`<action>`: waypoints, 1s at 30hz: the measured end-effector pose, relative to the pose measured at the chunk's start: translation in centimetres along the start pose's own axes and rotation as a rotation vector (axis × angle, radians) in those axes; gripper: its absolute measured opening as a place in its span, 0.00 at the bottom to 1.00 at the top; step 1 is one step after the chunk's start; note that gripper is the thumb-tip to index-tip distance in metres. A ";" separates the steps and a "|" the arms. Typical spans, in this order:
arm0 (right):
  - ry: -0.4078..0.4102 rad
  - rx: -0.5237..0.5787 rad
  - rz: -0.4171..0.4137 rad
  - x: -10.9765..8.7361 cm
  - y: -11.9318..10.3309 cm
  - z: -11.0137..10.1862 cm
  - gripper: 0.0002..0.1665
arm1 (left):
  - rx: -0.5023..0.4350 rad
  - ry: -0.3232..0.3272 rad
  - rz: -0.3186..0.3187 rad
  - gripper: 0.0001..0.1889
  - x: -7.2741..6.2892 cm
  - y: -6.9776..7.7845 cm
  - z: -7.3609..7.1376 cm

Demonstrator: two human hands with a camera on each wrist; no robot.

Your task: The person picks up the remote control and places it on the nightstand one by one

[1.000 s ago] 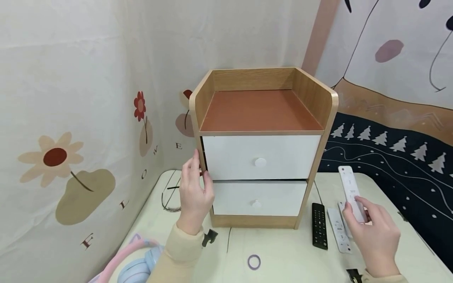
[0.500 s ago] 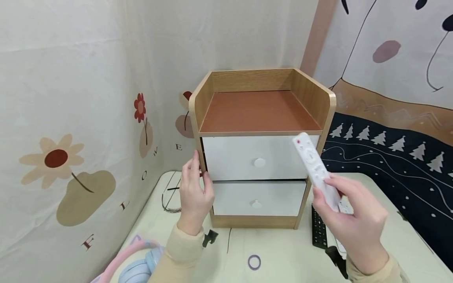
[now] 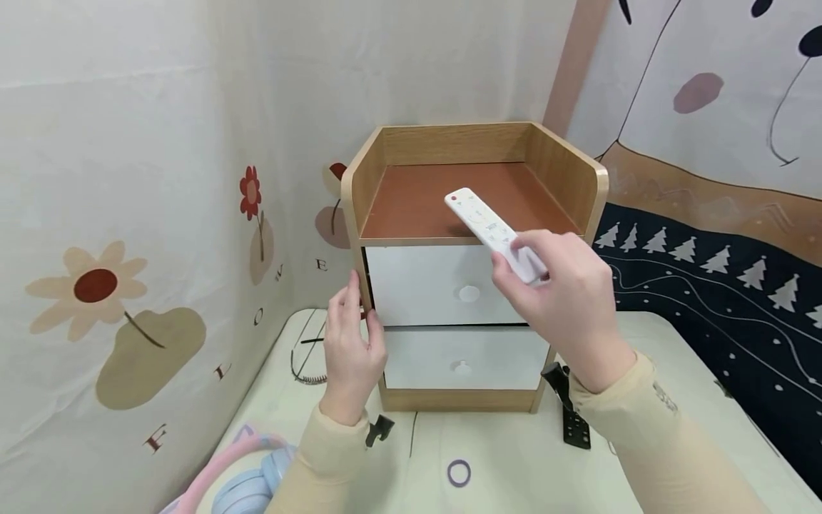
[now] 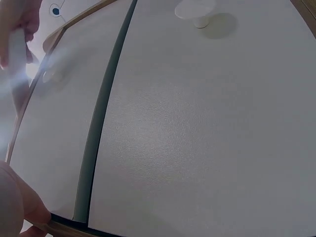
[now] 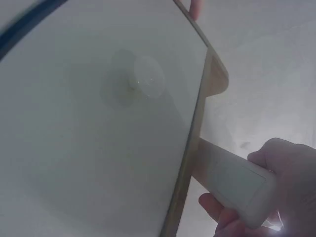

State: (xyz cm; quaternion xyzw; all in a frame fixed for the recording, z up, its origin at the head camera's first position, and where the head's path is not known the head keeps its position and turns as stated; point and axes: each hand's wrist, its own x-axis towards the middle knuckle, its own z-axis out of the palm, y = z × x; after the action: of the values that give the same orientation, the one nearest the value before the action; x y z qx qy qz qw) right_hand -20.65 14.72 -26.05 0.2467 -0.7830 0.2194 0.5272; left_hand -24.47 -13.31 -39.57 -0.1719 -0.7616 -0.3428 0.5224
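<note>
My right hand (image 3: 568, 303) pinches a white remote control (image 3: 491, 232) near its lower end, thumb on the button side. The remote's far end overlaps the brown top shelf (image 3: 443, 196) of a small wooden drawer cabinet (image 3: 443, 400). In the right wrist view the back of the remote (image 5: 232, 182) shows beside the cabinet's top front edge. My left hand (image 3: 353, 350) rests against the cabinet's left side with fingers straight up, its thumb at the front edge. Two white drawer fronts with round knobs are closed, the upper drawer (image 3: 417, 285) over the lower drawer (image 3: 437, 360).
A black remote (image 3: 576, 428) lies right of the cabinet, partly behind my right sleeve. Pink and blue headphones (image 3: 250, 478) sit at the front left. A purple ring (image 3: 459, 462) lies in front of the cabinet. A spiral-bound item (image 3: 310, 350) lies behind my left hand.
My right hand has carried the white remote left and up from the table's right side to above the cabinet's top shelf. The right arm now hides the white remotes on the table. The left hand stays put.
</note>
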 end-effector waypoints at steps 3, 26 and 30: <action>-0.021 -0.020 -0.017 1.2 -0.1 0.9 0.15 | -0.002 0.002 0.002 0.38 0.0 -0.1 0.0; -0.461 -0.046 0.230 8.1 -1.9 5.3 0.14 | 0.019 0.004 0.000 0.36 0.3 0.4 0.1; -0.536 -0.019 0.274 9.4 -2.2 6.1 0.14 | 0.020 -0.006 0.000 0.35 0.2 0.4 0.0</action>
State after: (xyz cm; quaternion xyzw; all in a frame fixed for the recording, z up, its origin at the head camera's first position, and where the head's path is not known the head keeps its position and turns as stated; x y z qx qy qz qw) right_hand -26.74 7.88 -19.27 0.1831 -0.9223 0.2081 0.2695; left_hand -24.37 -13.04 -39.25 -0.1674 -0.7666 -0.3348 0.5218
